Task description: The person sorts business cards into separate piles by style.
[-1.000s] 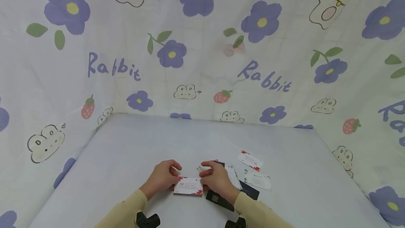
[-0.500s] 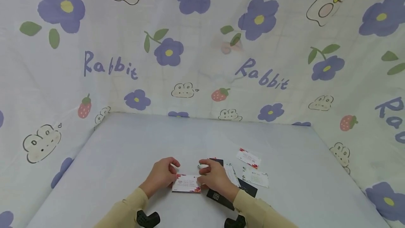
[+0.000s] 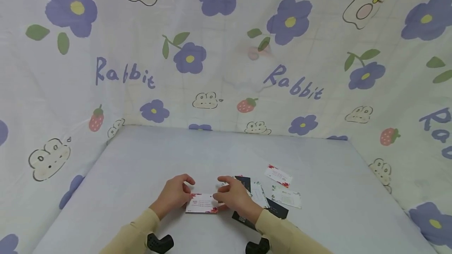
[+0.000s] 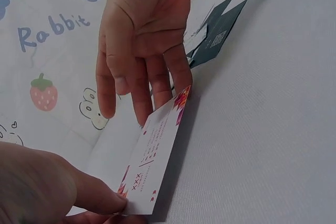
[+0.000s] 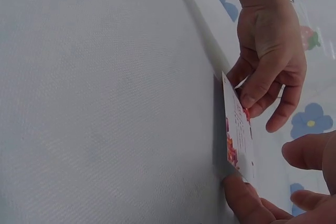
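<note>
The left hand [image 3: 174, 193] pinches the card [image 3: 202, 203] at its left end, thumb on the printed face and fingers underneath, as both wrist views show. The right hand [image 3: 234, 196] is at the opposite end with its fingers extended, some fingertips touching the card's edge, and its thumb standing apart from the card. The card is white, with red print and red flowers in two opposite corners; it lies between the two hands over the near part of the desk [image 3: 159, 148], its face up and a shadow along its near side. Whether its underside meets the desk cannot be told. Just beyond and to the right of the right hand, other cards lie loosely grouped. A dark piece [image 3: 244, 182] shows past the fingers, and a leafy card [image 3: 259, 195] sits beside it, partly behind the hand. More dark material [image 3: 278, 209] shows on both sides of the right wrist, bearing a QR code [image 4: 217, 40] that is plain in the left wrist view; whether this is one piece or two is hidden. Further right, a second leafy card [image 3: 287, 197] lies flat, and a red-flowered card [image 3: 279, 175] lies slanted just beyond it. Behind the desk hangs a white cloth [image 3: 226, 77] printed with purple flowers, rabbits and strawberries. Both sleeves [image 3: 135, 230] are pale yellow.
</note>
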Available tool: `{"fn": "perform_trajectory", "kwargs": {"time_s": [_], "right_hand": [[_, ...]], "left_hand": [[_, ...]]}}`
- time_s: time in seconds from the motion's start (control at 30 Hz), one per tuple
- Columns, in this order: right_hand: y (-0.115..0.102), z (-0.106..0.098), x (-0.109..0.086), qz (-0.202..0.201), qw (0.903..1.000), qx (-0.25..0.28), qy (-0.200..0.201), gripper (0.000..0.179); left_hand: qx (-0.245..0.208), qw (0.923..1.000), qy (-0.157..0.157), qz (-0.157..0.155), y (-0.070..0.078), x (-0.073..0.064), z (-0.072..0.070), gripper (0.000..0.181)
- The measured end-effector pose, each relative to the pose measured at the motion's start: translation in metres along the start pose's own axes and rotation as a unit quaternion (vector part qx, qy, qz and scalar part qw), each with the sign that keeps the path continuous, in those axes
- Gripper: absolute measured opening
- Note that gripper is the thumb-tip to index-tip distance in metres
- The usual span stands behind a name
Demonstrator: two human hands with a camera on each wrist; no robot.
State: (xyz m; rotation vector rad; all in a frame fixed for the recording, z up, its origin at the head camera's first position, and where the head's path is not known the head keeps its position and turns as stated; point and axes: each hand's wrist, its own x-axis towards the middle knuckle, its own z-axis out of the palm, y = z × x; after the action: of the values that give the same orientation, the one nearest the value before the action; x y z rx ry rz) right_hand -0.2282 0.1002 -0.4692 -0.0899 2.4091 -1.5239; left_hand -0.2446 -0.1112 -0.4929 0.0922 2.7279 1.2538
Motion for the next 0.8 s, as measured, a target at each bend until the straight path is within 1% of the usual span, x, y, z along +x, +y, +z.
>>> {"fn": "perform_trajectory", "kwargs": {"time_s": [0.23, 0.57, 0.8], "right_hand": [[0.0001, 0.0006, -0.0001, 0.004, 0.9999, 0.011, -0.001, 0.061], [0.0023, 0.0003, -0.0005, 0.007, 0.9998, 0.019, -0.001, 0.057], [0.0019, 0.0012, -0.0015, 0.01, 0.9996, 0.027, 0.0, 0.054]], "left_hand": [[-0.005, 1.0, -0.003, -0.005, -0.0002, 0.0001, -0.0007, 0.035], [0.003, 1.0, -0.001, 0.004, 0.0007, -0.0013, -0.0018, 0.035], [0.007, 1.0, 0.005, 0.0, 0.0005, -0.0027, -0.002, 0.037]]}}
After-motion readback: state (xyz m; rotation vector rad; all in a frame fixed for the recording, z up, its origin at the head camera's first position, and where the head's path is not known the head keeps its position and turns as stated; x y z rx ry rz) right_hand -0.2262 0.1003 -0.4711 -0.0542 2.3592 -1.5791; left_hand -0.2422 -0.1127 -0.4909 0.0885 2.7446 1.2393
